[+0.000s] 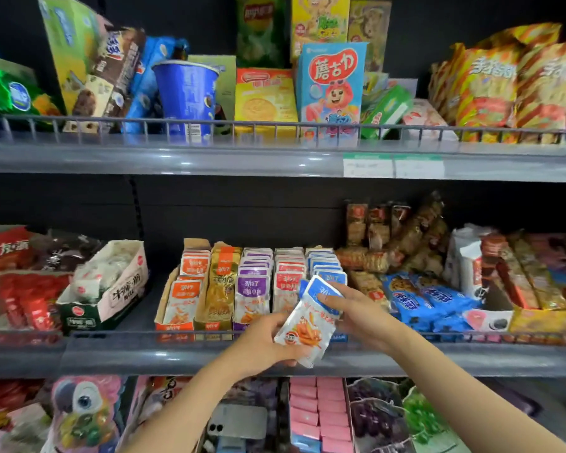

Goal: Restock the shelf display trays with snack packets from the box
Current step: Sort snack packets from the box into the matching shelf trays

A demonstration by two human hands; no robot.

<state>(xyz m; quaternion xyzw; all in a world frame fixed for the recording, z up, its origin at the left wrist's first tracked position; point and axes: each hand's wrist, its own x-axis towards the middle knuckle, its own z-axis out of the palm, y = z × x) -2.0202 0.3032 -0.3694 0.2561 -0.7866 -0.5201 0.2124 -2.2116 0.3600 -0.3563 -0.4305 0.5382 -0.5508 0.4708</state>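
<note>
A small stack of blue-topped snack packets [311, 318] is held in front of the middle shelf, tilted to the right. My left hand [263, 343] grips its lower left side. My right hand [356, 313] holds its upper right edge, fingers over the blue top. Just behind stand several display trays side by side: orange [187, 289], gold [221, 282], purple [254, 282], red [288, 276] and blue [325, 264], each filled with upright packets. The held stack is in front of the blue tray. No box is in view.
A wire rail [144, 335] runs along the middle shelf's front edge. A white carton of wrapped snacks [108, 289] sits to the left, blue cookie packs [422, 299] to the right. The upper shelf holds boxes and bags. Pink packs [321, 410] fill the shelf below.
</note>
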